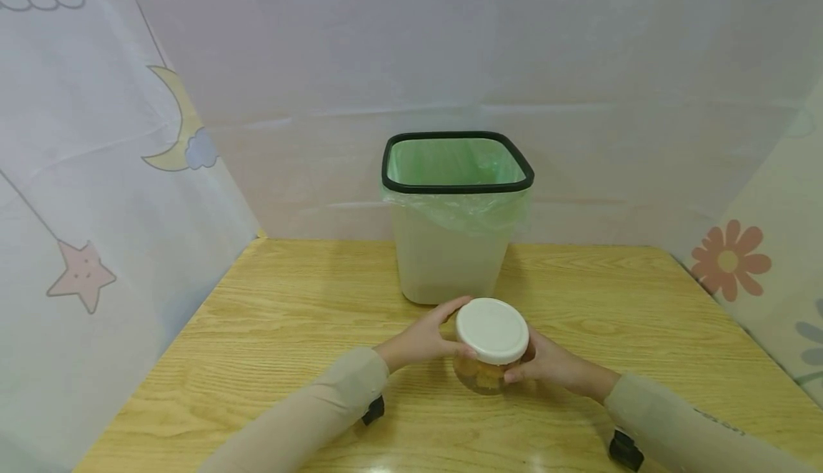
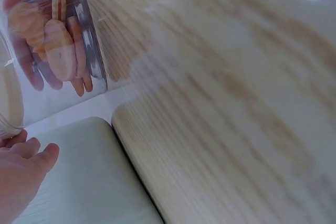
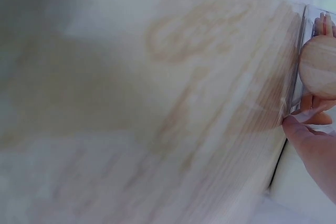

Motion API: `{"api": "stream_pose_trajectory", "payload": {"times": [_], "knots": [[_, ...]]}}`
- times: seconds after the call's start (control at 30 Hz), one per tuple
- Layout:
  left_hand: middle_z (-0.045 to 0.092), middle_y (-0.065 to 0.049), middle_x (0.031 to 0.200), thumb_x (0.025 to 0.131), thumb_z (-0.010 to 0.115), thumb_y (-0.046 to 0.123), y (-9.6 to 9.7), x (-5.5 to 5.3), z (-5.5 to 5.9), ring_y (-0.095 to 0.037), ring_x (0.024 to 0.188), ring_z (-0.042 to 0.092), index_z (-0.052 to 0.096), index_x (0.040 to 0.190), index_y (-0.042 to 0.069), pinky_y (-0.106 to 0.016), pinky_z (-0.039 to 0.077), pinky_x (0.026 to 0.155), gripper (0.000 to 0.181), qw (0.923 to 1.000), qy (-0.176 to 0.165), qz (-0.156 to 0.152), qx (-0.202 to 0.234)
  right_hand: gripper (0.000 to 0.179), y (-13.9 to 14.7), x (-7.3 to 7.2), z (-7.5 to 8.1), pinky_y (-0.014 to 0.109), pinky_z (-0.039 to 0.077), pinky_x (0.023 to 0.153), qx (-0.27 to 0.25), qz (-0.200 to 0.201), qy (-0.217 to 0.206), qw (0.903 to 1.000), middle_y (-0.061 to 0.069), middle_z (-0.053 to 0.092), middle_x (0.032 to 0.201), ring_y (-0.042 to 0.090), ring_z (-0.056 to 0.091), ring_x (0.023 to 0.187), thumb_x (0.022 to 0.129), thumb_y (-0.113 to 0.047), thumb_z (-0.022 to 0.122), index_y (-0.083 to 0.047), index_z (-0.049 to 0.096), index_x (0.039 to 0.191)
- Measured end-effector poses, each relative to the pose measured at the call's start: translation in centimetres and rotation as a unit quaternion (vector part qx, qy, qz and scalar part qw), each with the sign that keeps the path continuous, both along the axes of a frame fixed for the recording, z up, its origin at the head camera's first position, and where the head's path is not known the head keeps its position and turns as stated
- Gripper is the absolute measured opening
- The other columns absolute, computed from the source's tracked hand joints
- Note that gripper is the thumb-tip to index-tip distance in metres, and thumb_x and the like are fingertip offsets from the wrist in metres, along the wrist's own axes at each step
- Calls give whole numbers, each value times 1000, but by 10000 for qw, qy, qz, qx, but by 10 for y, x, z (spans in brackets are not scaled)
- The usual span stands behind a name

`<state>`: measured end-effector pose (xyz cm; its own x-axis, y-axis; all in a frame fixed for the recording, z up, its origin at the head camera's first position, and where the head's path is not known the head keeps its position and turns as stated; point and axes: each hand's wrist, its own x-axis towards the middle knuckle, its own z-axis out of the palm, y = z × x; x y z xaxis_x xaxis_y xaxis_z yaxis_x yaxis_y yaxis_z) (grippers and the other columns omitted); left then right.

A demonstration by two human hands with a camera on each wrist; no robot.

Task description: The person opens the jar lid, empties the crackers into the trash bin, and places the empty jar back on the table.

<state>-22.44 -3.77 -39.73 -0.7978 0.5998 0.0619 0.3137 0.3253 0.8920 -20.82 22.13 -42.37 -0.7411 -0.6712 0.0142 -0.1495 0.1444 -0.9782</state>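
Note:
A clear jar (image 1: 476,374) with a white lid (image 1: 492,326) is between my two hands over the wooden table. My left hand (image 1: 424,339) grips it from the left at the lid's edge, thumb at the front and fingers round the back. From the right, my right hand (image 1: 554,366) holds the jar's clear body lower down, its thumb on the front wall. Through the wall in the left wrist view show several round biscuits (image 2: 59,51), some sandwiched with a reddish filling. The right wrist view shows the jar's base end beside the right thumb (image 3: 302,135).
Directly behind the jar stands a pale bin (image 1: 450,259) with a black rim (image 1: 458,188) and a thin greenish liner folded over it. The wooden table (image 1: 308,301) runs back to hanging printed cloth (image 1: 308,173), which also closes off both sides.

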Motion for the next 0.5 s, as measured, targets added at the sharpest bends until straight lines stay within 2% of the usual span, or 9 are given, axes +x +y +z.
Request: {"api": "stream_pose_trajectory", "payload": {"times": [0.3,0.5], "knots": [[29,-8,156,84,79,24,0,5,-1,-29,142,27,29,153,9,-50,27,112,86,9998,-38,159,-111,96,-1,1,1,34,51,87,-1,-11,31,10000,35,29,138,24,54,109,86,-7,75,11,3,147],[31,-9,155,83,80,22,2,7,-1,-28,142,28,31,152,8,-49,28,112,86,9995,21,291,-107,96,0,1,1,35,51,87,2,7,45,10000,36,29,138,24,53,109,86,-7,75,11,3,147]]}}
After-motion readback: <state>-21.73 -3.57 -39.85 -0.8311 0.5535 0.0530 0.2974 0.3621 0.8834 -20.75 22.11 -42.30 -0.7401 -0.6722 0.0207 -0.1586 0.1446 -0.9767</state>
